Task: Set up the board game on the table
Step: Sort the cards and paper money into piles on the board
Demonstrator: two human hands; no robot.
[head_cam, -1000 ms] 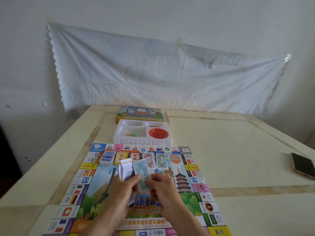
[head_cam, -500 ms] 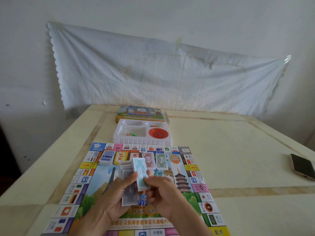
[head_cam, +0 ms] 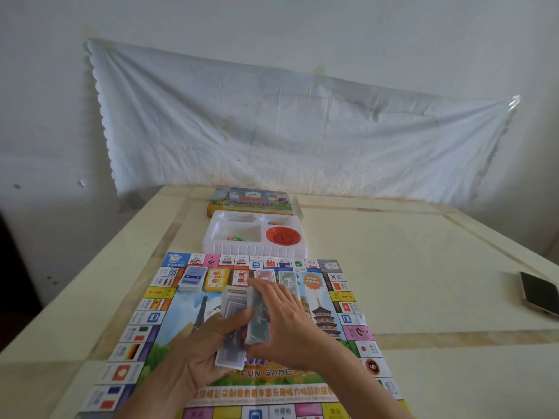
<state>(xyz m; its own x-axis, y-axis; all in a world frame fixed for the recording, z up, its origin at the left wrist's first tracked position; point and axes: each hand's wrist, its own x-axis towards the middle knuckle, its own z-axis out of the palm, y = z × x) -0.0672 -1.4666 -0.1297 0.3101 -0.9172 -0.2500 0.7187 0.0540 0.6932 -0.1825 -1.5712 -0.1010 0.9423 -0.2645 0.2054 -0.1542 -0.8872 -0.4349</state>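
The colourful game board (head_cam: 169, 325) lies flat on the table in front of me. Over its middle my left hand (head_cam: 205, 355) holds a stack of play money (head_cam: 234, 309) from below. My right hand (head_cam: 287, 325) lies over the stack's right side, its fingers reaching forward and its thumb pinching a greenish note (head_cam: 258, 325) there. Along the board's far inner edge lie a blue card pile (head_cam: 192, 278), a yellow card pile (head_cam: 217, 279), a red card pile (head_cam: 240, 276) and two piles of notes (head_cam: 287, 279), partly hidden by my right hand.
Behind the board stands a white plastic tray (head_cam: 255, 251) with a red spinner (head_cam: 283, 236) and small coloured pieces (head_cam: 234, 238). The game box (head_cam: 251, 202) lies beyond it. A phone (head_cam: 540, 293) rests near the table's right edge. A white cloth hangs on the wall.
My right hand has moved forward over the stack with the greenish note, which stood upright before. The left hand has tilted the stack flatter.
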